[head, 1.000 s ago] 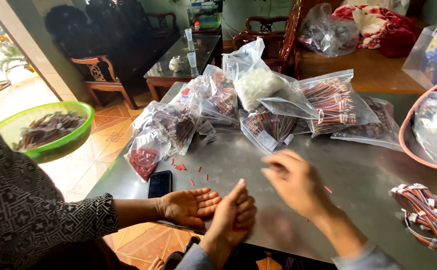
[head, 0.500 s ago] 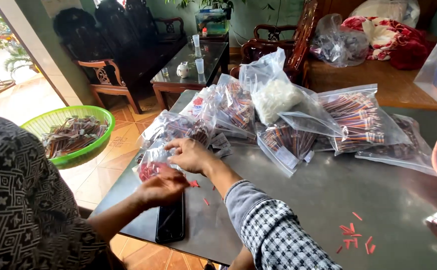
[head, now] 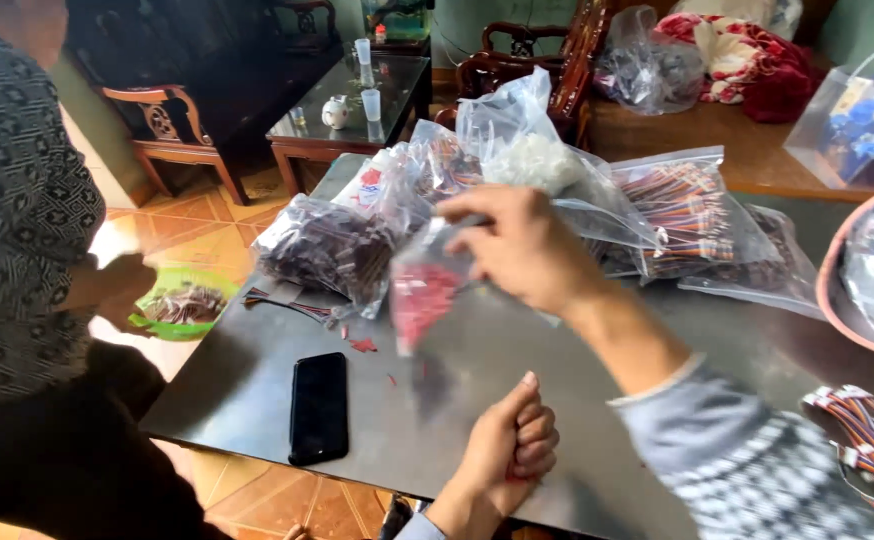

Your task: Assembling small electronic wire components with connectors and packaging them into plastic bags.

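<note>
One small clear bag of red pieces (head: 425,295) hangs pinched in the right hand (head: 527,250) above the tabletop (head: 517,350) middle, left hand (head: 512,440) fisted at the near edge, loose red bits (head: 362,345) unbagged.

I see my right hand (head: 527,250) above the grey metal table (head: 517,350), holding a small clear bag of red pieces (head: 425,290). My left hand (head: 507,450) rests at the near edge. A black slab phone (head: 319,407) lies left of it. Clear plastic bags of wire bundles (head: 677,215) sit behind.
</note>
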